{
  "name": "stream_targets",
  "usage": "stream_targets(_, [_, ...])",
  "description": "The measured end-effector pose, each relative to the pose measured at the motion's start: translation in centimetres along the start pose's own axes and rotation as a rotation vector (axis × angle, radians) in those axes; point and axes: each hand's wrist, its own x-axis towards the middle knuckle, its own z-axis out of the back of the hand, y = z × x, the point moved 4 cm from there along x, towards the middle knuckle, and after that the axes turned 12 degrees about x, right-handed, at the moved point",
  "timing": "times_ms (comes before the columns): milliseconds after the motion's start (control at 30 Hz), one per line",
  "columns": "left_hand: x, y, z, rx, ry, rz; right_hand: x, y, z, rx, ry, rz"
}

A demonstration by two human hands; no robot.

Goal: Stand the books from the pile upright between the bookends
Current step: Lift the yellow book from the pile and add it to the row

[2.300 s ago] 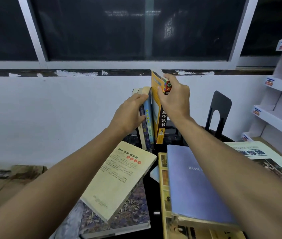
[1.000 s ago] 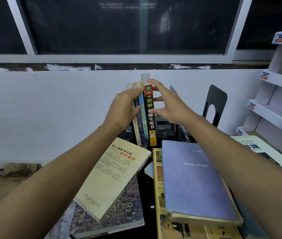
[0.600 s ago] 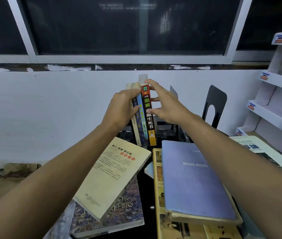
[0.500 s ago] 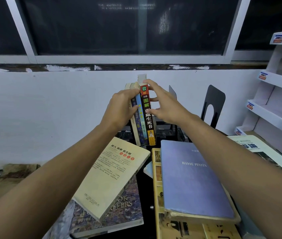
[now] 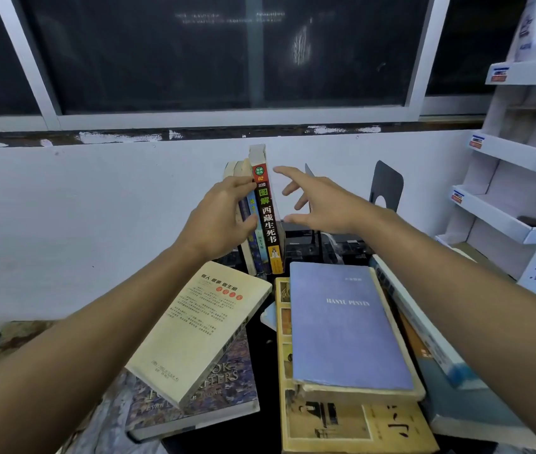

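your left grip point(image 5: 220, 221) clasps the standing books point(image 5: 268, 211), well left of the black bookend point(image 5: 386, 185); your right grip point(image 5: 322, 204) hangs open, touching nothing. let go and the books could topple toward that bookend across the unsupported gap.

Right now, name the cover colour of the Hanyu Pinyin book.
Hanyu Pinyin book: plain periwinkle blue; head view.

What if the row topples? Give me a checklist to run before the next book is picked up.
1. The upright books stand straight: ok.
2. The left hand holds them: ok.
3. The right hand is free, grip open: ok.
4. Room up to the right bookend: ok.
5. The left bookend is in place: cannot tell, hidden.
6. The blue book lies topmost, uncovered: ok.
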Motion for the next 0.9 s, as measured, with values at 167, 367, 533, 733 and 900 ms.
stream_targets(167, [-2.5,-2.1,-0.5,-0.018,0.127,-0.037,-4.8,-1.1,1.9,-0.060,0.029,-0.063])
stream_targets(367, [-4.6,-3.9,-1.8,-0.113,0.331,-0.008,-11.5,-3.5,3.2,-0.193,0.034,-0.157])
stream_targets(533, [-5.7,-5.0,-2.8,-0.100,0.397,-0.036,-16.0,-4.1,3.4,-0.243,0.040,-0.228])
stream_targets(733, [-6.5,-5.3,-3.9,-0.087,0.477,-0.028,-18.7,-4.3,2.1,-0.301,0.140,-0.307])
stream_targets(900, [-7.2,-5.3,-4.8,-0.138,0.531,-0.029,-18.9,-4.1,0.7,-0.275,0.169,-0.291])
